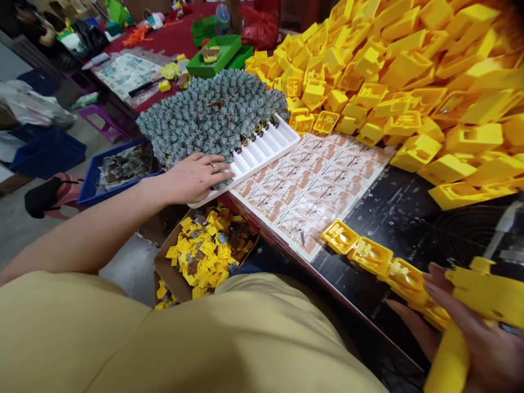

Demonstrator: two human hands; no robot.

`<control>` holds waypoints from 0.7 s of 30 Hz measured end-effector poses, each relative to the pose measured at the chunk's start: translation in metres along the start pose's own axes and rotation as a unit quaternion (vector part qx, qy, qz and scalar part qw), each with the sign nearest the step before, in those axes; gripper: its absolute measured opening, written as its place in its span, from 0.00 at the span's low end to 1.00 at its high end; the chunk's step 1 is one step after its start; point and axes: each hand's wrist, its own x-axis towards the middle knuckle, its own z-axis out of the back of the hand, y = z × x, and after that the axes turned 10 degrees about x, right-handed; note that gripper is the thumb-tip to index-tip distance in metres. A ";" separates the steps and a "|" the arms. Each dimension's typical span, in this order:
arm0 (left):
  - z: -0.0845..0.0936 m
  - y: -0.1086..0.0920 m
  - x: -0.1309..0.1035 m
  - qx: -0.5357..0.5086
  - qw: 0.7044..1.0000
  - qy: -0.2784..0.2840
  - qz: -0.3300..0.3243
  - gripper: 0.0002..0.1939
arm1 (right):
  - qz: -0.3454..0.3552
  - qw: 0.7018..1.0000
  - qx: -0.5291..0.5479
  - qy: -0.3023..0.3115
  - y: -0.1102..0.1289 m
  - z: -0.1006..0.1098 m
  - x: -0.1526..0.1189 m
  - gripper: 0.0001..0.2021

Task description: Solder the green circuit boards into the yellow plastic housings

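Note:
My left hand [196,176] lies palm down, fingers apart, over the near end of a white slotted tray [266,154]. Small dark parts with yellow wires sit along the tray's far edge. Beside it spreads a heap of small grey parts [213,109]. At the lower right, my right hand [477,333] is wrapped round a yellow tool [487,292], partly cut off by the frame. Its fingers are close to a row of open yellow housings [370,255] along the table's near edge; whether they touch the last housing is unclear.
A large pile of yellow housings [409,71] covers the back right. Printed sheets [311,185] lie mid-table. Below the edge is a cardboard box [174,273] of yellow pieces. A blue bin [92,174] stands left; green trays [221,54] are behind. A person [45,35] is at upper left.

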 end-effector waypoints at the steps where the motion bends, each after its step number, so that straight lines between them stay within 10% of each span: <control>1: -0.005 0.003 -0.002 -0.022 1.000 -0.012 0.005 0.25 | 0.034 0.999 -0.012 -0.004 0.004 -0.001 0.005 0.36; 4: -0.014 0.004 -0.001 -0.157 0.978 -0.101 0.095 0.23 | 0.066 0.998 -0.020 0.008 0.017 -0.002 0.017 0.37; 7: -0.007 0.006 0.007 -0.356 0.893 -0.209 0.179 0.30 | 0.045 0.998 0.015 0.036 0.030 -0.001 0.028 0.35; 13: 0.031 0.004 0.075 -0.572 0.775 -0.262 0.056 0.32 | 0.041 0.997 0.057 0.012 0.051 -0.020 0.066 0.27; 15: 0.042 -0.010 0.108 -0.564 0.785 -0.256 -0.004 0.34 | 0.044 0.996 0.068 0.027 0.057 -0.030 0.077 0.26; 21: 0.055 -0.068 0.158 -0.253 0.939 -0.173 -0.157 0.26 | 0.047 0.992 0.107 0.046 0.069 -0.032 0.078 0.22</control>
